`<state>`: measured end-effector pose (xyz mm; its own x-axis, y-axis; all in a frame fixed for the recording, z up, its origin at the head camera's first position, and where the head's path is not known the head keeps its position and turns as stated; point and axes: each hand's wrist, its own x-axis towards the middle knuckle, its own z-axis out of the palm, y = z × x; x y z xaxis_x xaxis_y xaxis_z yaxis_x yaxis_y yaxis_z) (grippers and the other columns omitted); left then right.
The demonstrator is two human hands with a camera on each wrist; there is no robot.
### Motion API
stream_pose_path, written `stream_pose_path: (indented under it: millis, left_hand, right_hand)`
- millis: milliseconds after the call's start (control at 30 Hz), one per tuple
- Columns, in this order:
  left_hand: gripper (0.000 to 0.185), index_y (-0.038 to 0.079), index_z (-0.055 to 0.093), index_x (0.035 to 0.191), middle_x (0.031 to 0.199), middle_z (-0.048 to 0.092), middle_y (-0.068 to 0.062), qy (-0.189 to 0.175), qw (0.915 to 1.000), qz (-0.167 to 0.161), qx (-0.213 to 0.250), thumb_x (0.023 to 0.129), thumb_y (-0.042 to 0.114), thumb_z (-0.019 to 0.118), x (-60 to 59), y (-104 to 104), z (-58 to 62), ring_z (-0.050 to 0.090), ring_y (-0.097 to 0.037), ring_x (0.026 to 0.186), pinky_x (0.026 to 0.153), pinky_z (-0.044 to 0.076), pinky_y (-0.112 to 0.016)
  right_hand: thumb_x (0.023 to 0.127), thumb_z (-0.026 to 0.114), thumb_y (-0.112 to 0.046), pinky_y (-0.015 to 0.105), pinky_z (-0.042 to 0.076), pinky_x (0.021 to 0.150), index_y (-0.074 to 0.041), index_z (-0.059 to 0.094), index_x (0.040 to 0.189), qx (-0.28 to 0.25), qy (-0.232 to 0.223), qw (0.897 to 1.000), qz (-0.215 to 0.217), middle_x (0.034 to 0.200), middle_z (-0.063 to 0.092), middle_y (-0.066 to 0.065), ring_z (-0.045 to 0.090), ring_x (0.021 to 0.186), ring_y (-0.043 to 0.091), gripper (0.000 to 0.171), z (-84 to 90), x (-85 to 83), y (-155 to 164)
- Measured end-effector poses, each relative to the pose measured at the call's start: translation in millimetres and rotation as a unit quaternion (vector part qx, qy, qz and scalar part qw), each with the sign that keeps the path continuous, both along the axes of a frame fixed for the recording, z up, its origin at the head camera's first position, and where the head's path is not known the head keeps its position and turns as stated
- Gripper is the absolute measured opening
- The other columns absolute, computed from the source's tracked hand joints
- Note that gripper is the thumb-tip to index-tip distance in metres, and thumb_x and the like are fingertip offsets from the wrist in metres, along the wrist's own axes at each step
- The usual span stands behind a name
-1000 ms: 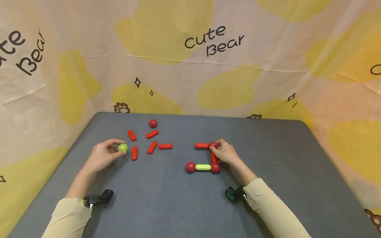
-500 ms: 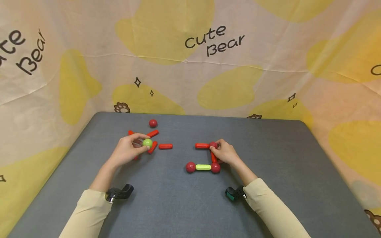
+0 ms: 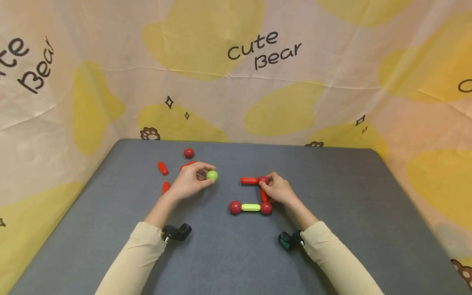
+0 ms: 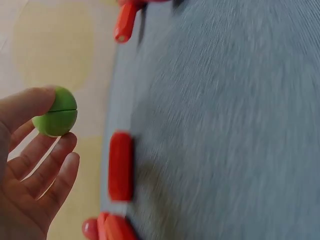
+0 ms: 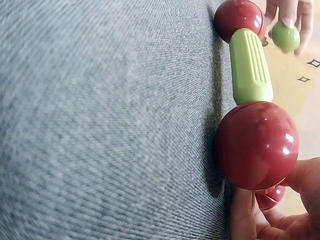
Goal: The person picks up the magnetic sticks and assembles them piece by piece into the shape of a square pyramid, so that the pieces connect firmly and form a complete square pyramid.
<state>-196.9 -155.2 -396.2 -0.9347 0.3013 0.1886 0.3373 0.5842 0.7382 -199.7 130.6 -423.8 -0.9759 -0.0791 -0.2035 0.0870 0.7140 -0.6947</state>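
Between thumb and fingertips my left hand (image 3: pixel 191 180) pinches a green ball (image 3: pixel 212 175), with a seam line round it in the left wrist view. It is held to the left of a joined chain of balls and rods on the table. My right hand (image 3: pixel 279 188) grips the chain at its far red ball (image 3: pixel 263 180). From that ball one red rod (image 3: pixel 249 180) points left, and another red rod (image 3: pixel 264 195) runs to the near red ball (image 3: pixel 266 207). A yellow-green rod (image 3: pixel 251 207) links this to a second near red ball (image 3: pixel 235 207).
Left of and behind my left hand lie loose red rods (image 3: pixel 163 168), some of them partly covered by the hand. A single red ball (image 3: pixel 189 153) sits near the far edge of the grey table (image 3: pixel 332 184). A printed cloth (image 3: pixel 206 49) hangs behind the table.
My left hand has carried the green ball rightward, over the loose red rods and towards the chain. The right hand and the chain have stayed in place.
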Motion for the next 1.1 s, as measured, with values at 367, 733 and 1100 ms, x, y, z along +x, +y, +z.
stream_pose_path:
  millis: [367,733,1100]
  left_hand:
    - [0.033,0.009,0.067,0.107,0.100,0.063,-0.003,-0.008,0.9991,-0.030,-0.029,0.074,0.013,0.075,-13.7,41,-15.0,0.063,-0.016,0.084,0.070,0.051,-0.028]
    - [0.030,0.010,0.066,0.105,0.099,0.065,-0.002,-0.034,0.9964,-0.039,-0.068,0.076,0.014,0.073,-19.1,58,-23.1,0.063,-0.012,0.082,0.068,0.049,-0.027]
    - [0.031,0.010,0.067,0.106,0.098,0.066,-0.003,-0.028,0.9949,-0.043,-0.087,0.076,0.013,0.072,-24.1,64,-22.6,0.062,-0.015,0.084,0.072,0.049,-0.032]
  right_hand:
    - [0.088,0.060,-0.028,0.025,0.046,0.047,-0.001,0.050,0.114,-0.006,-0.004,1.000,-0.001,0.081,0.057,0.008,0.054,0.052,0.013,0.039,-1.5,-1.5,0]
    - [0.088,0.060,-0.028,0.025,0.047,0.047,-0.001,0.050,0.116,0.003,-0.005,1.000,-0.004,0.083,0.057,0.008,0.054,0.053,0.013,0.041,-0.2,-1.2,-1]
    - [0.088,0.060,-0.028,0.026,0.048,0.047,-0.001,0.050,0.116,0.002,-0.007,1.000,-0.005,0.082,0.056,0.008,0.055,0.050,0.013,0.040,0.5,-1.6,-1]
